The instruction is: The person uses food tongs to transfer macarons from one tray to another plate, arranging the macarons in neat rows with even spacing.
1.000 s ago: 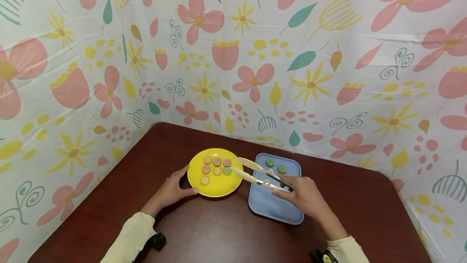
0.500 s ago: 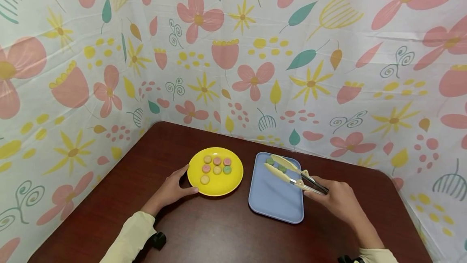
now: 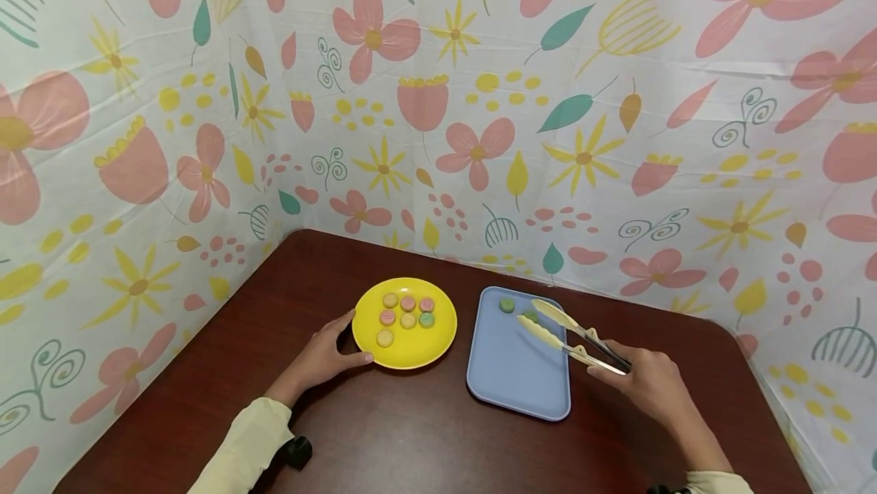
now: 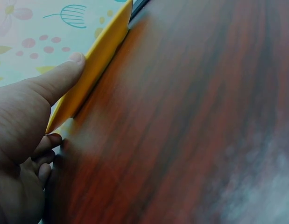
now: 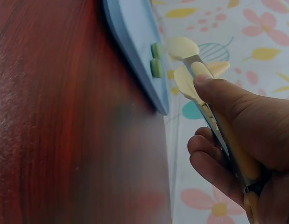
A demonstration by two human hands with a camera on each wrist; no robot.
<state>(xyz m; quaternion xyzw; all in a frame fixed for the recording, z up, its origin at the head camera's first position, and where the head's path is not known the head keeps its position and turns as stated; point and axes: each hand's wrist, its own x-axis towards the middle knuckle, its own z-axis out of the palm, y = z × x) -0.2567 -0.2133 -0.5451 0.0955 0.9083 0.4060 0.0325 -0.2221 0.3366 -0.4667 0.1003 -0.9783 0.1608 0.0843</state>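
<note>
My left hand (image 3: 320, 357) holds the left rim of a round yellow plate (image 3: 411, 353), thumb near its front edge. In the left wrist view the thumb lies against the plate's side, with the other fingers curled below. Small macaron-like discs (image 3: 407, 320), several in pink, cream and mint, sit on the plate. My right hand (image 3: 647, 384) grips cream-and-metal tongs (image 3: 578, 352), their tips spread apart over the far right of a blue tray (image 3: 514, 380). Beneath the tips is a green disc (image 3: 530, 316), partly covered by them. Another green disc (image 3: 507, 305) lies just left of it.
Plate and tray stand side by side on a dark brown wooden table (image 3: 411, 433), a narrow gap between them. A flower-printed cloth (image 3: 438, 136) hangs behind the table and along its left side. Black straps (image 3: 298, 452) sit at the wrists.
The right hand has moved the tongs rightward from over the mint disc on the plate to the green discs on the tray. The left hand has stayed on the plate.
</note>
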